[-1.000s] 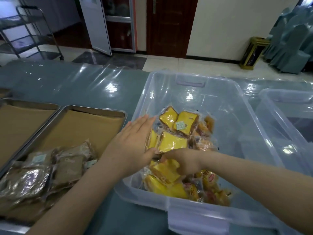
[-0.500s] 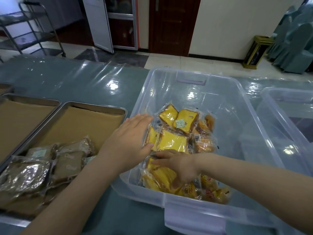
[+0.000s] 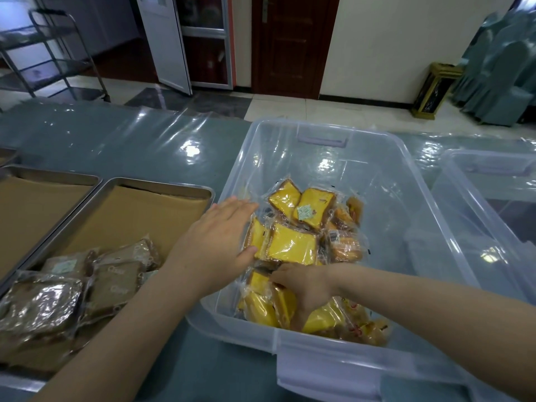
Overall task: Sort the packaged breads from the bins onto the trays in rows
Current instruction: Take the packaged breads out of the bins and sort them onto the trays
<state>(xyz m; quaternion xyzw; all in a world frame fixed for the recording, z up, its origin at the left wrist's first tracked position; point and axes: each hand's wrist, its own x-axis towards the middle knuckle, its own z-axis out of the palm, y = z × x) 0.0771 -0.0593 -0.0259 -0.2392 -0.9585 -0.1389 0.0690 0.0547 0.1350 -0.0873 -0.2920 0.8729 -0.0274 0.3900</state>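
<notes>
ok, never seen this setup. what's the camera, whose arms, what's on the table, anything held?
No machine here: one wide-angle camera on a person's head looks forward and down, so the two bare arms are the wearer's. A clear plastic bin sits on a table covered in plastic sheet and holds yellow packaged breads. To its left, a metal tray carries brown packaged breads at its near end; another tray and another bin show at the edges. The left hand lies flat and open by the yellow packs. The right hand dips its fingers among the packs; whether it grips one, I cannot tell.
</notes>
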